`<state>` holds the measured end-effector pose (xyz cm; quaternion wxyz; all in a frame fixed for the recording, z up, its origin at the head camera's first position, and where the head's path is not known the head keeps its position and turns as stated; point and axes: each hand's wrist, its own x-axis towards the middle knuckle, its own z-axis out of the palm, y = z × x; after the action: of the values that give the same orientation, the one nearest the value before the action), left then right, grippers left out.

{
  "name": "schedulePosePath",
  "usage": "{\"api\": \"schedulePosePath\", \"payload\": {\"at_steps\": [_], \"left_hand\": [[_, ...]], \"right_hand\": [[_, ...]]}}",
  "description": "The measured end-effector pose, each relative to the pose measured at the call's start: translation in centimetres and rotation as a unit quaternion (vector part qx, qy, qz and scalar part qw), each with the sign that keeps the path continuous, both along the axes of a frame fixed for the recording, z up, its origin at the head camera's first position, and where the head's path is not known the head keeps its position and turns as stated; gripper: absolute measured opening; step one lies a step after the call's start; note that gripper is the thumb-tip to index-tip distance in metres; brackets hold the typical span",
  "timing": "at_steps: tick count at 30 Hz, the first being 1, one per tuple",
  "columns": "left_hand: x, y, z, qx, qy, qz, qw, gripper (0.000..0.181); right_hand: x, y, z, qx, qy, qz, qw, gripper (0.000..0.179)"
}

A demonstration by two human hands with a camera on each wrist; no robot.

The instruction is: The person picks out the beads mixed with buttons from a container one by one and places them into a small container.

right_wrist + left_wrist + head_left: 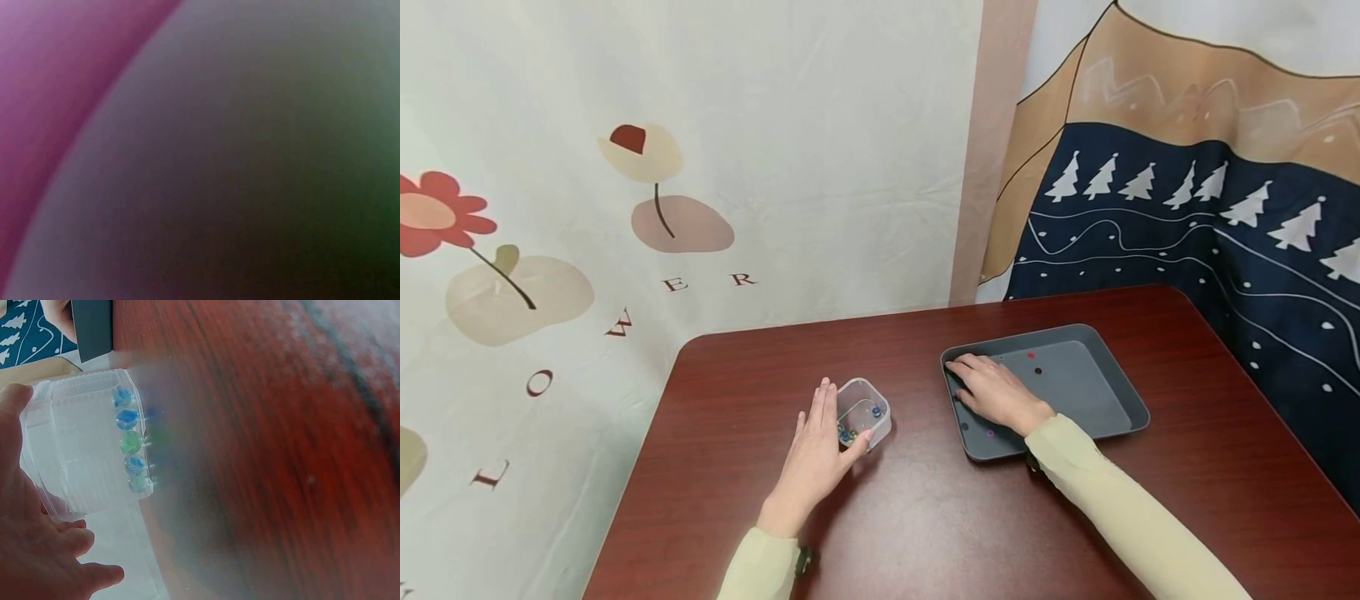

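A clear plastic box [880, 414] stands on the table, with several blue and green glass marbles [130, 442] along its bottom. My left hand [812, 454] holds this box from its near left side, thumb on one side and fingers on the other. Inside the grey tray [1120, 392], my right hand [996, 392] reaches down at the left end, fingertips by the wall. What lies under those fingertips is hidden. Small round pieces lie around that hand: a red one [1031, 355], a dark one [1038, 371] and a purple one [990, 433]. The right wrist view is only a dark blur.
The reddish-brown table [917, 533] carries both containers, the tray to the right of the box. Behind the table hangs a pale curtain [850, 167] with flower prints. A navy cloth with white trees [1138, 182] hangs at the right.
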<state>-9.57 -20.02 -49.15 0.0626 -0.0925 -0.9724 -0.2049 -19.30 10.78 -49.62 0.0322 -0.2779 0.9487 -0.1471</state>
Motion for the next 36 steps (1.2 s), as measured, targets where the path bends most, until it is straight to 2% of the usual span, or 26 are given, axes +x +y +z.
{"api": "schedulePosePath", "payload": {"at_steps": [7, 16, 27, 36], "left_hand": [[-0.04, 0.1, 0.06, -0.001, 0.0, 0.001, 1.0, 0.094], [0.02, 0.12, 0.14, 0.001, 0.0, 0.001, 1.0, 0.095], [0.02, 0.09, 0.07, 0.0, 0.002, -0.001, 1.0, 0.095], [0.04, 0.07, 0.06, -0.001, -0.002, -0.001, 1.0, 0.094]], "right_hand": [[-0.08, -0.22, -0.48, -0.02, 0.034, -0.003, 0.9992, 0.034], [0.13, 0.01, -0.76, -0.046, 0.061, 0.01, 0.997, 0.029], [0.05, -0.08, -0.61, -0.056, 0.048, 0.021, 0.9971, 0.019], [0.4, -0.1, -0.35, -0.069, 0.03, 0.01, 0.9971, 0.018]]}}
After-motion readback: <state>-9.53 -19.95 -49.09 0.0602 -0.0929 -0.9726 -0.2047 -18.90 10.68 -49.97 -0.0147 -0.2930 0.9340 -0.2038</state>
